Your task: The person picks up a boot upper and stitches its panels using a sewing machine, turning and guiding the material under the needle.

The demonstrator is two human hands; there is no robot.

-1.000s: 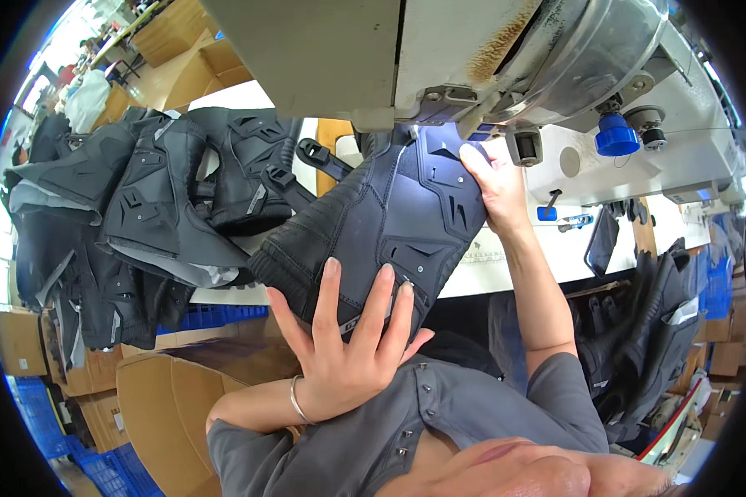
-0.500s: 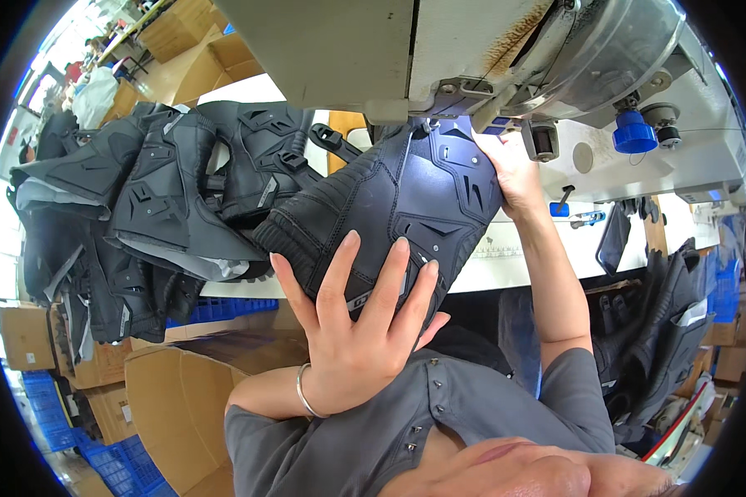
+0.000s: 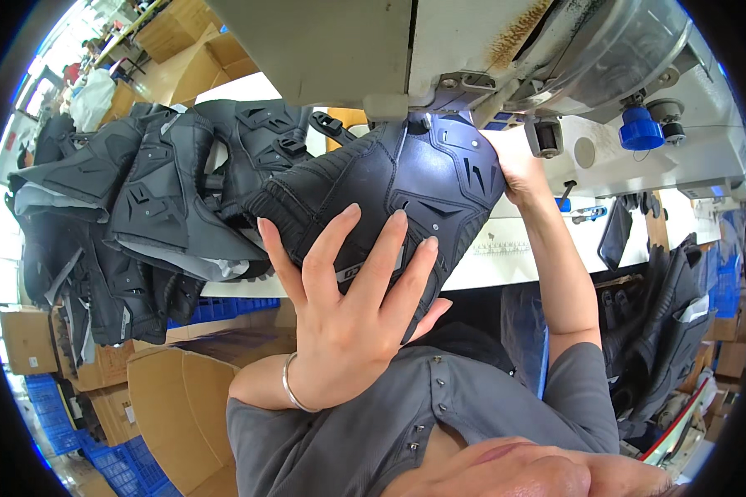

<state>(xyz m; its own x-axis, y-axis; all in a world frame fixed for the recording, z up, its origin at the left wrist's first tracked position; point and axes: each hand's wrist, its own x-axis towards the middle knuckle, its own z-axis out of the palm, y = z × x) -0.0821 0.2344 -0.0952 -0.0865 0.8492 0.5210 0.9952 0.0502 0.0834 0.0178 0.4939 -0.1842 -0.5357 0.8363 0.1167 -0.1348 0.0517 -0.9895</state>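
A black boot upper [image 3: 398, 178] with ribbed panels and raised plates lies slanted under the sewing machine head [image 3: 481, 50]. Its far end meets the presser area, where a bright light falls; the needle itself is hard to make out. My left hand [image 3: 348, 306] rests on the near side of the upper, fingers stretched out and spread flat across it. At the upper's far right edge, my right hand [image 3: 518, 166] grips it, with several fingers hidden by the upper and the machine.
Several more black boot uppers [image 3: 153, 195] are heaped on the table's left. More black boot pieces [image 3: 659, 323] hang at the right. A dark phone [image 3: 614, 236] lies on the white table [image 3: 497, 253]. A cardboard box [image 3: 178, 410] and blue crates [image 3: 128, 464] stand below left.
The boot upper's left end has swung a little to the left and away from me. My left hand has slid left with it, and my right hand has shifted slightly nearer.
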